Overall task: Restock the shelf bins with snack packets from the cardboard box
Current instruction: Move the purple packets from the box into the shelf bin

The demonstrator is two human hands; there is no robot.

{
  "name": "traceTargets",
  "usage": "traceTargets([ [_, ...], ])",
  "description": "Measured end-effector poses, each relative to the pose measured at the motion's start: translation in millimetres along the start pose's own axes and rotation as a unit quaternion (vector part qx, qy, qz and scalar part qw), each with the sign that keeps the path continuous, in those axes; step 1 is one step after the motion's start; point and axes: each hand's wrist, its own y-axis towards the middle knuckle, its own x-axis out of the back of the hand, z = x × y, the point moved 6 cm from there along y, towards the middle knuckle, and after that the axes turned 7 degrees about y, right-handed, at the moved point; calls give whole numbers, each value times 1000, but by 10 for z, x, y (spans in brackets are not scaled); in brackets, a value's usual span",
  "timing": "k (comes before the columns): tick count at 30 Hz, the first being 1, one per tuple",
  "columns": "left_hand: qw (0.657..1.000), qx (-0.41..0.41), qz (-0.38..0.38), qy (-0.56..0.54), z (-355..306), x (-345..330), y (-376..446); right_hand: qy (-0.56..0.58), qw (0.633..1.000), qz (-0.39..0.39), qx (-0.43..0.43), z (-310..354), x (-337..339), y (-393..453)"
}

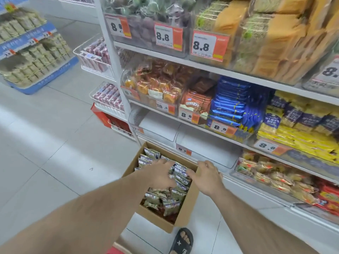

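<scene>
Two hands over cardboard box [185, 213]: left [161, 174] hides packets [180, 174]; right [206, 177] spread; grasp unclear.

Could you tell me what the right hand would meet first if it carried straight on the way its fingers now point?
Probably the snack packets in the cardboard box: the right hand points leftward toward them, beside the left hand. Depth is unclear.

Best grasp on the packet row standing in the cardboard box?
Come from straight above. The snack packets stand on edge in the open-topped cardboard box, so squeeze a bunch by its two outer faces, left hand and right hand on opposite ends. The walls block side entry.
</scene>
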Motion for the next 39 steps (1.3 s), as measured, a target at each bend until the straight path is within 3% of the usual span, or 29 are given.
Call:
traceTargets([
  [6,999,-53,-8,0,-57,212,577,31,999,-39,-21,-67,-99,362],
  [14,978,-160,-57,120,71,63,1849,19,990,-104,-94,-264,-643,1303],
  [19,922,-210,-213,248,267,-320,2954,-38,969,-185,-157,-543,-1144,2100],
  [22,881,-239,-313,263,371,-540,3426,-91,949,-241,-181,-856,-1395,2397],
  [25,810,-285,-453,239,399,-637,3628,-143,914,-344,-163,-1026,-1478,2539],
  [26,805,-281,-470,230,409,-622,3656,-149,901,-375,-156,-1031,-1471,2566],
  [29,813,-257,-480,205,415,-545,3706,-147,875,-440,-138,-985,-1410,2584],
  [33,787,-265,-524,189,445,-556,3595,-112,867,-471,-117,-999,-1411,2502],
  [39,805,-271,-489,199,579,-849,3355,-118,866,-477,-91,-1003,-1696,2261],
])
